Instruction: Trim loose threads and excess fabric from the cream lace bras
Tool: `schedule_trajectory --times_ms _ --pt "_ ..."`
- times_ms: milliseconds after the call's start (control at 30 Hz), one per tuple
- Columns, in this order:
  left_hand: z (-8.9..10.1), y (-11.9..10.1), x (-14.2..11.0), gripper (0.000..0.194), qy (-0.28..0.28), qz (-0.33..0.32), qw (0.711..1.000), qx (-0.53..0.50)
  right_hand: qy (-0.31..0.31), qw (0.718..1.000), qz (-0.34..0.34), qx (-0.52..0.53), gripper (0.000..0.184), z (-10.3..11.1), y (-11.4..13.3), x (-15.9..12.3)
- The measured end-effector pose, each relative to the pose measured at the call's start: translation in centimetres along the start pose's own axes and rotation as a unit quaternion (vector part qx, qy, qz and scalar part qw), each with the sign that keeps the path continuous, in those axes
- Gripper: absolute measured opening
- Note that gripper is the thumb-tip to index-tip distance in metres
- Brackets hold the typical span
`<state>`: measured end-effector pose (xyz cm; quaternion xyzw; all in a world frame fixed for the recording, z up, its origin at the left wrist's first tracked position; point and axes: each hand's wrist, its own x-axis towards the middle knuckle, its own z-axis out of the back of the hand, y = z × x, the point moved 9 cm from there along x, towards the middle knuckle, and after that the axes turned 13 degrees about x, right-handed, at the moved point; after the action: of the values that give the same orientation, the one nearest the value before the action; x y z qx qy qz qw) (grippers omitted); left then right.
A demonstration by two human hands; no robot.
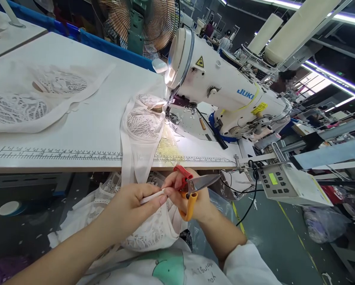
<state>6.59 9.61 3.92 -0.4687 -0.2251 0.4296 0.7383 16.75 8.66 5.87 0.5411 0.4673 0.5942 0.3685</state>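
Note:
My left hand (140, 204) pinches a narrow white strap (152, 196) in front of the table edge. Meeting it there, my right hand (185, 190) has its fingertips on the strap's end and also holds scissors (192, 186) with one red and one orange handle. Their blades point right, away from the strap. A white lace bra (144, 118) lies on the table, one side under the sewing machine's needle area, its band hanging over the edge toward my hands. More white lace bra pieces (147, 237) rest in my lap below my hands.
A white sewing machine (219, 79) stands at the back right, its lamp lit. Another lace bra (46, 95) lies on the table's left. A printed ruler (61, 153) runs along the front edge. A control box (290, 184) hangs at right; a fan (138, 23) stands behind.

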Motion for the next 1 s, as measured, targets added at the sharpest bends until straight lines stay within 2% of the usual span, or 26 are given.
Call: schedule_trajectory --times_ms 100,200,267,333,400,500,567,633,700,833,900,1000 --pt "-0.3 0.1 0.1 0.032 0.019 0.001 1.000 -0.021 0.000 1.000 -0.007 -0.019 0.022 0.0 -0.2 0.0" --pt "0.5 0.3 0.0 0.030 -0.015 0.001 0.999 -0.030 0.003 0.999 -0.035 -0.029 0.026 0.3 -0.8 0.3" --pt "1.3 1.6 -0.5 0.023 -0.050 0.064 0.994 -0.074 0.027 0.997 -0.076 -0.019 0.028 0.3 -1.6 0.2" --pt "2.3 3.3 -1.5 0.016 -0.101 0.150 0.976 -0.120 0.079 0.988 -0.133 -0.004 0.029 -0.2 -2.8 -0.4" --pt "3.3 4.6 -2.6 0.013 -0.148 0.210 0.957 -0.135 0.132 0.974 -0.187 -0.004 0.031 -0.8 -4.1 -1.6" --pt "4.4 5.7 -3.7 0.011 -0.178 0.247 0.945 -0.117 0.171 0.958 -0.231 -0.014 0.032 -1.4 -5.4 -3.3" --pt "4.9 6.4 -4.2 0.011 -0.184 0.262 0.942 -0.097 0.176 0.955 -0.239 0.021 0.028 -1.9 -5.7 -4.0" --pt "5.2 7.1 -4.3 0.013 -0.169 0.266 0.944 -0.097 0.179 0.952 -0.232 0.086 0.022 -2.5 -5.4 -4.1" --pt "5.2 7.7 -4.2 0.018 -0.131 0.265 0.948 -0.115 0.187 0.952 -0.218 0.107 0.020 -2.9 -5.1 -3.9" --pt "4.9 8.3 -4.1 0.024 -0.027 0.270 0.956 -0.112 0.225 0.954 -0.198 0.009 0.019 -3.5 -5.2 -3.2" --pt "4.9 7.9 -3.8 0.024 0.025 0.238 0.969 -0.063 0.244 0.950 -0.197 -0.014 0.019 -4.0 -5.4 -3.2" --pt "3.9 6.5 -3.5 0.035 0.140 0.128 0.982 0.022 0.253 0.945 -0.206 -0.020 0.020 -4.5 -5.7 -3.2"
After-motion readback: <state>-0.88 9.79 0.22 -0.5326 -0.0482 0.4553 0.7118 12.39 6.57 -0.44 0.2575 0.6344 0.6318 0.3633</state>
